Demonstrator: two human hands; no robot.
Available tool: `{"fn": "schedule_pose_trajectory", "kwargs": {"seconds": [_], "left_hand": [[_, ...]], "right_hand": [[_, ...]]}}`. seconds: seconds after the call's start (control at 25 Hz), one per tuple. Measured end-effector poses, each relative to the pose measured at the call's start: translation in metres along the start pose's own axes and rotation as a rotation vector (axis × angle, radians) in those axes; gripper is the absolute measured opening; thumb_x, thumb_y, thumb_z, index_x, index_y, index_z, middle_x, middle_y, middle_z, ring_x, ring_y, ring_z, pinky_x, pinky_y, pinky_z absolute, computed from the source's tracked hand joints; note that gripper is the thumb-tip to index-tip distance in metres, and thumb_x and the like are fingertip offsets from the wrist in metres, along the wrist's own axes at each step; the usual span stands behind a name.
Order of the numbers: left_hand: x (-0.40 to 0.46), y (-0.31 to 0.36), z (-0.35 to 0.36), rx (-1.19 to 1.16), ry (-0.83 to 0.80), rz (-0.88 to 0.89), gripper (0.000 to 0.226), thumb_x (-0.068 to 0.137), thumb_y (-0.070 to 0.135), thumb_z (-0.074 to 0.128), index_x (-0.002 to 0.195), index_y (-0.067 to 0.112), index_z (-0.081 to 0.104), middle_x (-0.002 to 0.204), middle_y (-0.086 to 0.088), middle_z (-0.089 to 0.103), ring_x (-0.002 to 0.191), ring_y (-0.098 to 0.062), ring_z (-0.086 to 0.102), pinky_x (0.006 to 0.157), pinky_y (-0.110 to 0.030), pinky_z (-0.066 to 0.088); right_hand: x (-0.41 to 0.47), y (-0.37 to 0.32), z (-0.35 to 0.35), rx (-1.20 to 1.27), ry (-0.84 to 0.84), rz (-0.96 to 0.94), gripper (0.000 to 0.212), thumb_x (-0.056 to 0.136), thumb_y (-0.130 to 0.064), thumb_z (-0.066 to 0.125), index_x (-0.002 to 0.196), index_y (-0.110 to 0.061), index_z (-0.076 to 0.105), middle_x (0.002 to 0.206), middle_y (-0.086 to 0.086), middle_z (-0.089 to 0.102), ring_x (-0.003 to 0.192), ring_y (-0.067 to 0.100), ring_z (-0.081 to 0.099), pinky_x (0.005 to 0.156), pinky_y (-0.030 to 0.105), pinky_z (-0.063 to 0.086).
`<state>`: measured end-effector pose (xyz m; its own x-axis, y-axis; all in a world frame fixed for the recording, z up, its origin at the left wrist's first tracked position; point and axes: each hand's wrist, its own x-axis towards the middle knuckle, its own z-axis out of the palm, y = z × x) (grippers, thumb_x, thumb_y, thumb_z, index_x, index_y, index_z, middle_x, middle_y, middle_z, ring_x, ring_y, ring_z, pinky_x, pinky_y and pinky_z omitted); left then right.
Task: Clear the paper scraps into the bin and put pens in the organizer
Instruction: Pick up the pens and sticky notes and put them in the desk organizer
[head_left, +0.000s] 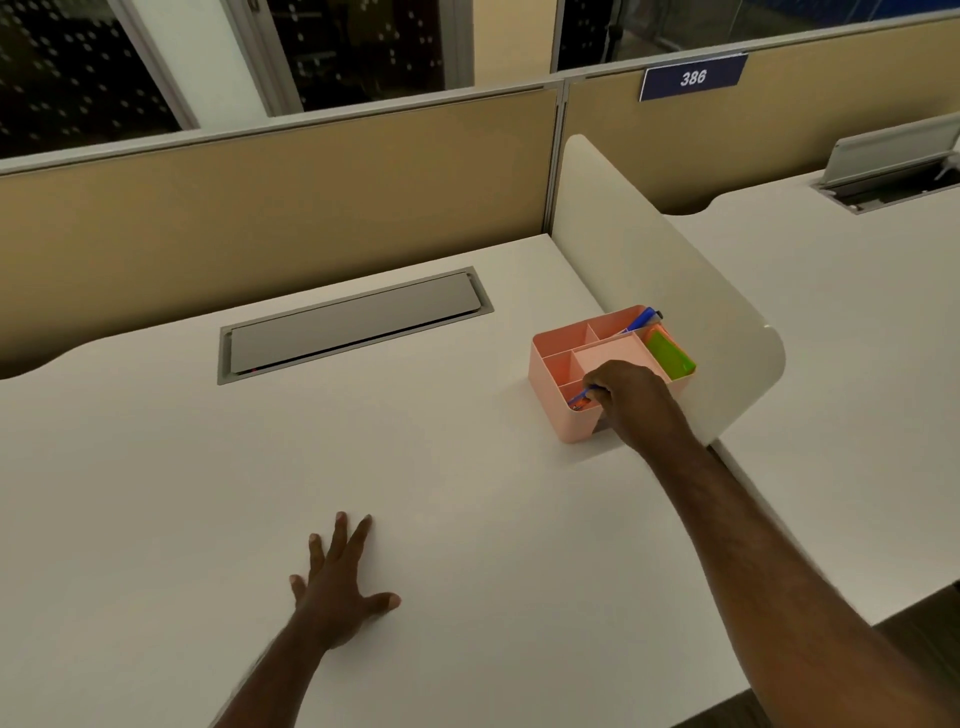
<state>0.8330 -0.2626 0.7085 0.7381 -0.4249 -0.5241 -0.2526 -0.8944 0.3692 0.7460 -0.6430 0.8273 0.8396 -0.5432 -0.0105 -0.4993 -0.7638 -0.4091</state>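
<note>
"386" on blue partition sign (693, 77)

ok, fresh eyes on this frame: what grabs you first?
The pink plastic desk organizer against the rounded cream divider panel at the right of the white desk, since it is the only bright colour. The right hand holds a blue pen in its near compartment; another blue pen and a green pad sit further back. The left hand rests flat on the desk, fingers spread.

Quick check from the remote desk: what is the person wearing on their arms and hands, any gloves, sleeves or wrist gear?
Nothing shows. The left hand and right hand have no gloves, and no rings are visible. Both forearms are uncovered as far as the picture's edge: no sleeves, watch, bands, cables or markings in view.
</note>
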Motion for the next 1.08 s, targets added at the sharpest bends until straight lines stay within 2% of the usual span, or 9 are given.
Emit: {"fn": "schedule_pose_trajectory", "kwargs": {"seconds": [0.12, 0.2, 0.28, 0.36, 0.44, 0.52, 0.68, 0.8, 1.08], "left_hand": [[0.001, -0.001, 0.0, 0.023, -0.005, 0.005, 0.107, 0.072, 0.055, 0.068, 0.146, 0.04, -0.007, 0.156, 0.009, -0.025, 0.144, -0.03, -0.02, 0.111, -0.064, 0.007], [-0.002, -0.002, -0.001, 0.051, -0.007, 0.017, 0.105, 0.073, 0.058, 0.066, 0.146, 0.039, -0.008, 0.156, 0.007, -0.024, 0.144, -0.03, -0.018, 0.112, -0.063, 0.009], [-0.006, -0.005, -0.001, 0.051, 0.012, 0.048, 0.103, 0.074, 0.061, 0.062, 0.146, 0.039, -0.009, 0.157, 0.005, -0.021, 0.145, -0.029, -0.015, 0.113, -0.062, 0.009], [-0.014, -0.007, -0.004, 0.054, 0.04, 0.123, 0.099, 0.076, 0.064, 0.057, 0.145, 0.039, -0.01, 0.158, 0.005, -0.019, 0.146, -0.027, -0.013, 0.113, -0.061, 0.007], [-0.024, -0.011, -0.008, 0.078, 0.063, 0.243, 0.095, 0.078, 0.067, 0.052, 0.145, 0.04, -0.01, 0.158, 0.007, -0.018, 0.146, -0.024, -0.013, 0.114, -0.058, 0.005], [-0.033, -0.015, -0.011, 0.095, 0.078, 0.371, 0.092, 0.079, 0.067, 0.049, 0.145, 0.041, -0.009, 0.158, 0.009, -0.016, 0.146, -0.023, -0.013, 0.114, -0.057, 0.004], [-0.062, -0.018, -0.008, 0.156, 0.059, 0.69, 0.088, 0.081, 0.062, 0.051, 0.146, 0.041, -0.005, 0.159, 0.009, -0.01, 0.146, -0.022, -0.01, 0.114, -0.058, 0.007], [-0.109, -0.015, 0.014, 0.206, -0.04, 0.855, 0.085, 0.082, 0.06, 0.052, 0.146, 0.04, 0.001, 0.16, 0.007, -0.004, 0.147, -0.023, -0.006, 0.113, -0.059, 0.009], [-0.218, -0.004, 0.106, 0.386, -0.455, 1.255, 0.084, 0.081, 0.053, 0.059, 0.147, 0.034, 0.011, 0.16, 0.0, 0.006, 0.147, -0.024, -0.001, 0.116, -0.056, 0.013]], "right_hand": [[-0.006, -0.003, 0.0, 0.106, -0.005, 0.117, 0.03, 0.091, -0.017, 0.057, 0.12, -0.011, 0.06, 0.125, 0.013, 0.062, 0.113, 0.029, 0.058, 0.1, 0.036, 0.044], [-0.025, -0.004, -0.007, 0.159, 0.117, 0.065, 0.033, 0.089, -0.014, 0.06, 0.122, -0.011, 0.058, 0.128, 0.012, 0.06, 0.117, 0.028, 0.056, 0.101, 0.038, 0.043], [-0.058, -0.004, -0.012, 0.061, 0.285, -0.05, 0.035, 0.087, -0.014, 0.063, 0.121, -0.01, 0.057, 0.126, 0.013, 0.061, 0.116, 0.028, 0.055, 0.098, 0.041, 0.046], [-0.103, -0.008, -0.005, 0.038, 0.408, -0.064, 0.035, 0.085, -0.016, 0.065, 0.119, -0.013, 0.057, 0.125, 0.011, 0.06, 0.114, 0.029, 0.055, 0.091, 0.042, 0.05], [-0.159, -0.019, 0.019, 0.077, 0.398, -0.015, 0.036, 0.087, -0.023, 0.063, 0.122, -0.02, 0.055, 0.132, 0.004, 0.054, 0.119, 0.025, 0.05, 0.087, 0.038, 0.051], [-0.216, -0.034, 0.051, 0.098, 0.313, 0.026, 0.042, 0.088, -0.028, 0.061, 0.129, -0.025, 0.051, 0.144, -0.001, 0.044, 0.128, 0.022, 0.042, 0.094, 0.039, 0.048], [-0.329, -0.068, 0.11, -0.018, 0.241, 0.18, 0.06, 0.088, -0.046, 0.055, 0.142, -0.028, 0.034, 0.156, -0.001, 0.025, 0.144, 0.023, 0.016, 0.113, 0.05, 0.025], [-0.414, -0.088, 0.136, -0.08, 0.196, 0.378, 0.068, 0.086, -0.056, 0.048, 0.144, -0.038, 0.018, 0.159, -0.007, 0.01, 0.145, 0.018, -0.003, 0.113, 0.049, 0.008], [-0.609, -0.122, 0.194, -0.074, 0.239, 0.853, 0.078, 0.083, -0.052, 0.056, 0.147, -0.031, 0.016, 0.16, -0.003, 0.006, 0.146, 0.025, -0.001, 0.115, 0.049, 0.009]]}}
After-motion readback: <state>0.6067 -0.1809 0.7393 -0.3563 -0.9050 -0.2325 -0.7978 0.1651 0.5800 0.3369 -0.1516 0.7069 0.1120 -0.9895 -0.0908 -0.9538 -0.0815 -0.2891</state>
